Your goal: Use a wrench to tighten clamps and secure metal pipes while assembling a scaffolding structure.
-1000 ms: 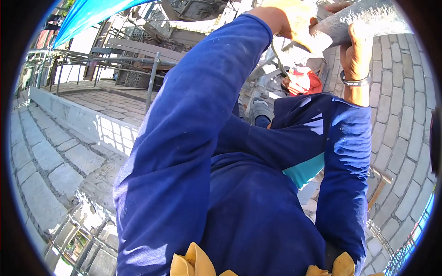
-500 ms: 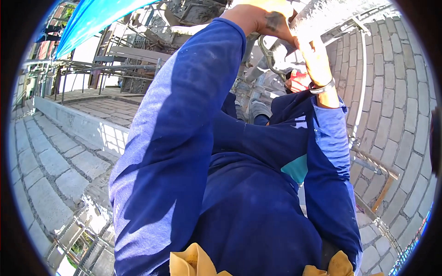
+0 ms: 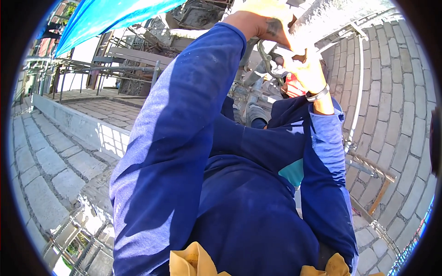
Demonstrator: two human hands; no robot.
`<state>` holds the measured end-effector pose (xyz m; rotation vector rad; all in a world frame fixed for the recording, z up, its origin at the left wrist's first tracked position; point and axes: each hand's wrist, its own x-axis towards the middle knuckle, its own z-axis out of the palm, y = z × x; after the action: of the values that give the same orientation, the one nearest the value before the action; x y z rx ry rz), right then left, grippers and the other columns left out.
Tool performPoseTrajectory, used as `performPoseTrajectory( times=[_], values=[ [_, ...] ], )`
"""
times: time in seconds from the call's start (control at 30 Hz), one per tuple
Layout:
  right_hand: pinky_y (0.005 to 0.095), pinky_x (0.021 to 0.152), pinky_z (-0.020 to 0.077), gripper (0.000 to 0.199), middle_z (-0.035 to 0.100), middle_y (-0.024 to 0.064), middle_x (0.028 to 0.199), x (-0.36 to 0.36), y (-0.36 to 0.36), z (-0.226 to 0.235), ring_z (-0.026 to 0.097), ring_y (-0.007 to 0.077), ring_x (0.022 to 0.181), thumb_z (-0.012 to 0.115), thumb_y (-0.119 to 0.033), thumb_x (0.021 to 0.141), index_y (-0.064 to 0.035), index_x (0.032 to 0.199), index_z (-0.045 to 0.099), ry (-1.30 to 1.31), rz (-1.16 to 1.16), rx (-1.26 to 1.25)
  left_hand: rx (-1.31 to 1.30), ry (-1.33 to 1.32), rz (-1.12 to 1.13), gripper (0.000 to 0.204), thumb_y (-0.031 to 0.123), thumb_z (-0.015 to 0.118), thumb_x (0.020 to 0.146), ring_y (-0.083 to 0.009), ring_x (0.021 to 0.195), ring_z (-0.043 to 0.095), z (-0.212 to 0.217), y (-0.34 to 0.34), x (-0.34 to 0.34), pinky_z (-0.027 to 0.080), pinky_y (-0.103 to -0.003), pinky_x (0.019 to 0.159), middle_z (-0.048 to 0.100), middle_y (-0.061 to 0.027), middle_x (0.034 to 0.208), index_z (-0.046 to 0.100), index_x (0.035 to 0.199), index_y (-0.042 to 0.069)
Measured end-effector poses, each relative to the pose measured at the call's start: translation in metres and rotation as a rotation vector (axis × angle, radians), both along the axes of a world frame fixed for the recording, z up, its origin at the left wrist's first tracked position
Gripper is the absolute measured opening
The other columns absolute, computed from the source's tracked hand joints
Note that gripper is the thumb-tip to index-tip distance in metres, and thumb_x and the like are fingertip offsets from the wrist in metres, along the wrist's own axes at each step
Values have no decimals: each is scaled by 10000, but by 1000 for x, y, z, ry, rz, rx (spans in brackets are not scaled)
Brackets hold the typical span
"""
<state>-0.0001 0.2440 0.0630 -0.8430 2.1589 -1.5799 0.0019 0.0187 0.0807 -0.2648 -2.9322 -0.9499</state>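
Note:
My left hand (image 3: 271,24) reaches across the top of the view, bent at the wrist. Glare washes out its fingers, so their grip cannot be read. Just below and to the right, my right hand (image 3: 307,71) is raised with its fingers curled and thumb toward the left. It looks closed, but what lies in it is lost in the glare. A curved grey metal hook (image 3: 266,56) hangs beside both hands, in front of metal pipes (image 3: 252,78). Behind my hands runs a thick, pale, sunlit surface (image 3: 329,20) whose kind I cannot tell.
A block wall (image 3: 382,92) rises on the right, with a thin pipe (image 3: 360,87) along it. Blue sheeting (image 3: 110,20) hangs at upper left above scaffold poles (image 3: 115,68). At lower left is a steel bar grid (image 3: 85,246). My shoe (image 3: 255,112) stands among the pipes.
My right hand has shifted slightly down and left, its thumb now nearer the metal hook. My left hand stays almost in place. The view has turned a little.

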Motion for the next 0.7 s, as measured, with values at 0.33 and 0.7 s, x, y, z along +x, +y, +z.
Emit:
performPoseTrajectory(
  times=[0.33, 0.7],
  values=[
    [260, 658, 495, 443, 561, 129, 955, -5, -6, -5, 590, 155, 770, 636, 28, 750, 4, 1124, 401, 86, -78, 41, -127, 94, -152, 536, 488, 734, 547, -242, 729, 607, 40, 29, -5, 469, -343, 676, 647, -100, 871, 638, 939, 135],
    [188, 543, 416, 278, 560, 10, 749, 2, -18, 7, 524, 64, 619, 651, -31, 752, 12, 1022, 603, 67, -110, -103, 170, -128, -4, 648, 592, 696, 574, -219, 826, 599, 44, 6, 23, 449, -297, 750, 640, -136, 902, 647, 949, 66]
  ],
)
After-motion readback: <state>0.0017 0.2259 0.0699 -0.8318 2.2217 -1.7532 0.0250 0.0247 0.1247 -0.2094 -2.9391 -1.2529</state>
